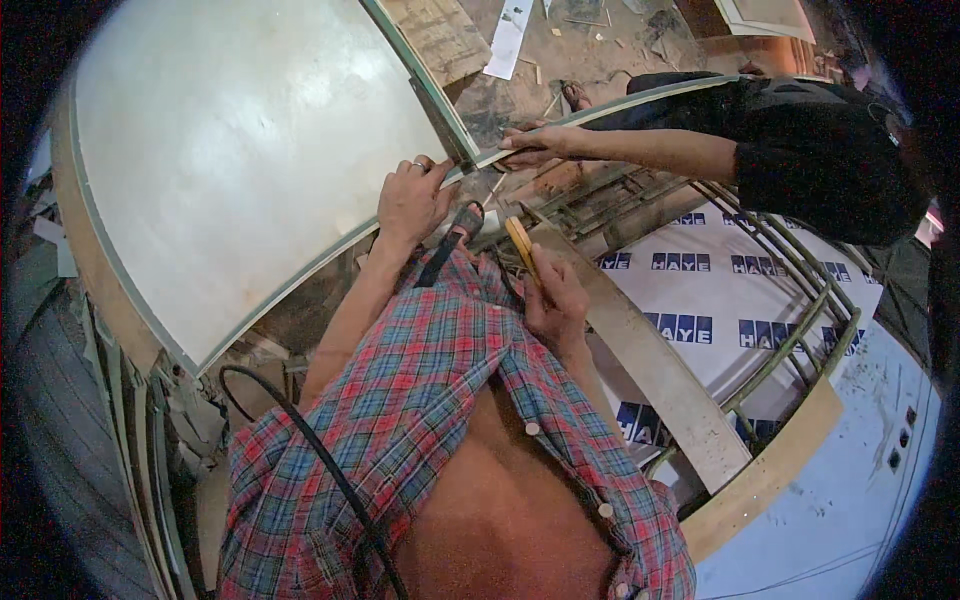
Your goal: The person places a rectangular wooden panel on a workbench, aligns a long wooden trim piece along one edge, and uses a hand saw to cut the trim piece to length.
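My left hand [412, 203] is at the near right corner of a large white panel [260, 150] with a greenish-grey edging strip. Its fingers grip the panel's edge beside a dark upright strip [436, 105], and a ring shows on one finger. In my right hand [558, 298], a yellow stick-like tool [519, 240] points up and away from me; its exact kind cannot be made out. Across from me, another person's hand [540, 146] holds a long thin pale strip [640, 98], whose near end meets the panel's corner close to my left fingers.
To the right lies a white printed sheet [690, 250] under a metal tube frame [790, 360]. A long grey board [650, 350] slants beside it. Further right is a light blue surface [830, 490]. A black cable [320, 450] crosses my left side. Scraps litter the floor [590, 50].
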### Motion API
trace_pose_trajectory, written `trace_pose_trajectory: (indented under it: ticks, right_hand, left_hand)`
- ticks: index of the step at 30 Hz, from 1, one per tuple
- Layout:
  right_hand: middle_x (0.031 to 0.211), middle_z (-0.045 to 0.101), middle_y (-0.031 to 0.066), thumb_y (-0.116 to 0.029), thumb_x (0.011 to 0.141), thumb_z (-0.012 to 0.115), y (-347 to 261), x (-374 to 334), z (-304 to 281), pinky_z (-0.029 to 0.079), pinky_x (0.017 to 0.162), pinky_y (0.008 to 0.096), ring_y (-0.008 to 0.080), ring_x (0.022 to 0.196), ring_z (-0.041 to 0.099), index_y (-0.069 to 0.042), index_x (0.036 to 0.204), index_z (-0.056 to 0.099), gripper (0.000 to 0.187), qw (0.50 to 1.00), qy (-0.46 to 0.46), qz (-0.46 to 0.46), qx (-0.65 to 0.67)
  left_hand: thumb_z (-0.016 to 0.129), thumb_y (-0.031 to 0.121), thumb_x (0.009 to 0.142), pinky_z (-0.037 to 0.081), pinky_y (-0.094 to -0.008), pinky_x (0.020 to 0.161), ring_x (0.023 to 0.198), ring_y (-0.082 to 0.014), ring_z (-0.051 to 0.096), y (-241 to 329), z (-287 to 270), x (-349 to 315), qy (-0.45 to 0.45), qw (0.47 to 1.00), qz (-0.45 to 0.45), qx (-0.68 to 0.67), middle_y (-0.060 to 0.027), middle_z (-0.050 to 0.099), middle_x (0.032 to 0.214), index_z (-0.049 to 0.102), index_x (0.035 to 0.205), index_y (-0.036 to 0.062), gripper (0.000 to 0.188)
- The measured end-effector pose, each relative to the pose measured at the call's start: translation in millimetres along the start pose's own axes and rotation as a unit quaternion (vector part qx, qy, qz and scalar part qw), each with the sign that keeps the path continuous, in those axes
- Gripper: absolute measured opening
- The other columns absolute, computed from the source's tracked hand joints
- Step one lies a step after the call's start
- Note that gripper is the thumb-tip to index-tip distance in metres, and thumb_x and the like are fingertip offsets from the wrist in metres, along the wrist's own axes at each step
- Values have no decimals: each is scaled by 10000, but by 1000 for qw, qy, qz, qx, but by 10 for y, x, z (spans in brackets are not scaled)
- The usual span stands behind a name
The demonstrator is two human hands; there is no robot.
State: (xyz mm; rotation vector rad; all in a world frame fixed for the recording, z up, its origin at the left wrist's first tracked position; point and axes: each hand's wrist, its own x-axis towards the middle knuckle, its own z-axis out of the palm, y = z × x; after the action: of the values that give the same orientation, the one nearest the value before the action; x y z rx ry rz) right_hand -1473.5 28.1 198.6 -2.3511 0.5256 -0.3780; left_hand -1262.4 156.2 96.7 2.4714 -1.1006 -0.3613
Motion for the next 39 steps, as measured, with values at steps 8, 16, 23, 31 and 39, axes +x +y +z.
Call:
trace_pose_trajectory:
  ticks: [8, 16, 23, 31, 39]
  right_hand:
    - [768, 562, 117, 33, 778, 691, 12, -59, 71, 433, 517, 311, 213, 592, 538, -54, 1280, 603, 517, 1000, 10, 4, 9]
    - [845, 679, 186, -58, 786, 722, 227, -662, -243, 532, 643, 346, 287, 733, 673, -19, 1219, 628, 445, 997, 23, 70, 9]
    - [1191, 622, 208, -38, 908, 574, -102, -315, -618, 491, 851, 309, 215, 1020, 607, 111, 1292, 516, 417, 970, 178, 145, 73]
    - [1177, 625, 168, -76, 921, 591, 341, -517, -361, 500, 787, 296, 175, 895, 605, 77, 1330, 499, 446, 954, 219, 150, 138]
    - [1121, 649, 191, -96, 858, 656, 167, -25, -235, 476, 908, 373, 279, 1029, 627, 35, 1201, 617, 369, 968, 180, 107, 140]
  left_hand:
    - [659, 288, 805, 480, -391, 728, 861, -258, 577, -32, 80, -10, 25, 1000, -8, 14, -67, 605, 969, 667, 1153, 163, 370]
    - [658, 287, 799, 477, -389, 722, 852, -255, 573, -89, 52, -6, 35, 999, 3, 3, -59, 602, 950, 661, 1164, 166, 384]
    - [661, 311, 838, 492, -402, 718, 870, -282, 584, -236, 102, 28, 55, 998, 22, -7, -90, 608, 968, 627, 1167, 140, 372]
    - [636, 266, 851, 527, -422, 734, 898, -298, 619, -224, -53, 17, 22, 999, -16, -36, -102, 628, 977, 639, 1099, 97, 300]
    - [641, 269, 866, 534, -394, 698, 848, -277, 628, -553, -359, 180, 101, 995, 4, -16, -86, 619, 928, 648, 1063, 110, 254]
